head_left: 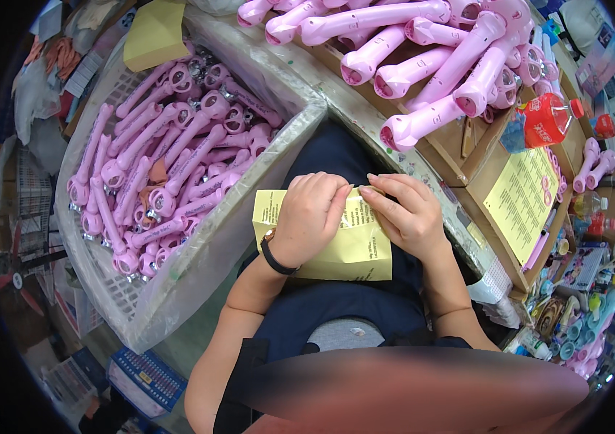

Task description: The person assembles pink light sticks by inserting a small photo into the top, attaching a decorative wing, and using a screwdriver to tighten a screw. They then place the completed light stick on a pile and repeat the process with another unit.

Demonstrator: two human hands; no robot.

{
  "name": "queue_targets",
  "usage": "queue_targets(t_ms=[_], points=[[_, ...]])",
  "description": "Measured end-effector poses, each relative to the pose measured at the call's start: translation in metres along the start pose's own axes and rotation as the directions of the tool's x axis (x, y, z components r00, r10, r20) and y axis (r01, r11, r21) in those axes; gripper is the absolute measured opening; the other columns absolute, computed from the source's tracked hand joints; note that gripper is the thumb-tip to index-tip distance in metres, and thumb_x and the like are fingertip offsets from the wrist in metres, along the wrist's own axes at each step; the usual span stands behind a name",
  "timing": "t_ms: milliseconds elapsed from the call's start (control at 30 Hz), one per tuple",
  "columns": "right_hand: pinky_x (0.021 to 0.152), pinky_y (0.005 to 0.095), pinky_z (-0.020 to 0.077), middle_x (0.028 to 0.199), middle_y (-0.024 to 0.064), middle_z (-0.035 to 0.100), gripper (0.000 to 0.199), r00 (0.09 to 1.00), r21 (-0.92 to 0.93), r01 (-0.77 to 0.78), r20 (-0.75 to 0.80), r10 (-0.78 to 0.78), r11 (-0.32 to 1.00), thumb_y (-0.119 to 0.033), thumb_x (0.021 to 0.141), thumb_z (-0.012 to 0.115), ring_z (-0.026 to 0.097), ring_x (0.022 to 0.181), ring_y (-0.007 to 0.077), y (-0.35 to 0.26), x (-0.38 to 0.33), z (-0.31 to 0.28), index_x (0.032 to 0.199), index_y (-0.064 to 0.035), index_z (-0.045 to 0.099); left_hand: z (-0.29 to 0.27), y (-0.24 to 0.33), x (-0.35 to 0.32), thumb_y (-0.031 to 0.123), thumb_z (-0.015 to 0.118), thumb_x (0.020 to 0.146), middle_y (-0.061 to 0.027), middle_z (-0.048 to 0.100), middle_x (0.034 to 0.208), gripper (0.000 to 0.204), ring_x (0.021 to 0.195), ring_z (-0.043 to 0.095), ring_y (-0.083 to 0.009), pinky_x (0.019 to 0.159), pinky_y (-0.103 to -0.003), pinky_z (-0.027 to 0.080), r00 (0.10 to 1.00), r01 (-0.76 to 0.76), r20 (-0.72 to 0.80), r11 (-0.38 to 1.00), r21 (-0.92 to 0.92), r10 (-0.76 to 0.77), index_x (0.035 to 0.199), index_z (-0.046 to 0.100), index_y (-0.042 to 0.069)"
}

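A yellow printed paper sheet (343,257) lies over my lap, creased across its middle. My left hand (312,215), with a dark band at the wrist, pinches its upper edge between thumb and fingers. Close beside it, my right hand (406,215) grips the same edge at the upper right corner. The fingertips of both hands nearly meet there. Left of my hands stands a white plastic crate (213,239) heaped with pink bone-shaped plastic parts (177,148), several with metal fittings. Another yellow sheet (154,35) rests on the crate's far rim.
More pink parts (423,65) are piled on the worktable ahead. A red-labelled bottle (546,121) and a printed yellow sheet (523,199) are at the right. Small bottles and colourful pieces (578,325) crowd the lower right. A blue printed box (147,382) is on the floor at left.
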State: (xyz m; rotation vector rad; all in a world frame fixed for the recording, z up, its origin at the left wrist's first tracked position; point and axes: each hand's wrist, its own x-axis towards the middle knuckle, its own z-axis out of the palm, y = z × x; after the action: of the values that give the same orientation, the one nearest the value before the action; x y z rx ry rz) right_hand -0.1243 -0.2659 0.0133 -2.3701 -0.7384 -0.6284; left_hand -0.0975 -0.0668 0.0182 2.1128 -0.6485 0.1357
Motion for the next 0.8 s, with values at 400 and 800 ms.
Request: queue_targets(t_ms=[400, 800], points=[[0.092, 0.0433, 0.0486, 0.117, 0.0100, 0.063, 0.018, 0.993, 0.231, -0.114, -0.006, 0.119, 0.966, -0.006, 0.069, 0.079, 0.059, 0.112, 0.0333, 0.014, 0.001, 0.011, 0.083, -0.0085, 0.069, 0.005, -0.004, 0.001, 0.006, 0.058, 0.091, -0.0097, 0.064, 0.088, 0.014, 0.083, 0.060, -0.0282, 0.078, -0.038, 0.043, 0.999, 0.032, 0.006, 0.996, 0.083, -0.033, 0.104, 0.061, 0.003], [0.097, 0.0373, 0.0403, 0.121, 0.0138, 0.057, 0.013, 0.849, 0.865, -0.180, -0.104, 0.518, 0.469, 0.001, 0.076, 0.073, 0.050, 0.119, 0.0255, 0.039, -0.057, -0.014, 0.086, -0.0051, 0.066, 0.036, -0.041, 0.022, 0.006, 0.058, 0.077, -0.0067, 0.051, 0.075, 0.008, 0.075, 0.054, -0.0262, 0.068, -0.040, 0.040, 0.993, -0.115, 0.059, 0.817, 0.565, 0.099, 0.083, 0.059, 0.010]])
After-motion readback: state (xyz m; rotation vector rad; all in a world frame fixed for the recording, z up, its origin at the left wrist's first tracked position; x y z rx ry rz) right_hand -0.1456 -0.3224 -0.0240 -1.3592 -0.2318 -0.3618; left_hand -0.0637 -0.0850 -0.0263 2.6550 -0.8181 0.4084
